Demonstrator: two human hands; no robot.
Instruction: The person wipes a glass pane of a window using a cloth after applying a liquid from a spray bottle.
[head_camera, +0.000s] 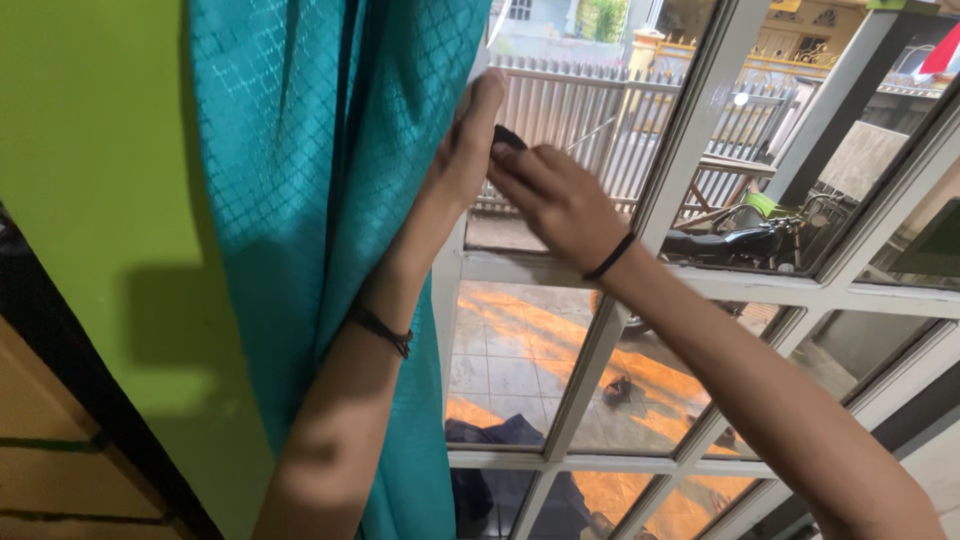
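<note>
A teal patterned curtain (300, 200) hangs at the left edge of a white-framed window (690, 110). My left hand (465, 150) presses flat against the curtain's edge and holds it back from the glass. My right hand (550, 195) is closed on a small dark thing (508, 136), which sits against the pane right next to my left fingers. What the dark thing is I cannot tell. Both wrists carry thin dark bands.
A lime green wall (90, 200) stands left of the curtain. Through the panes I see a tiled yard (510, 350), a pale picket fence (600, 110), a parked motorbike (740, 240) and dark cloth (500, 435) low down.
</note>
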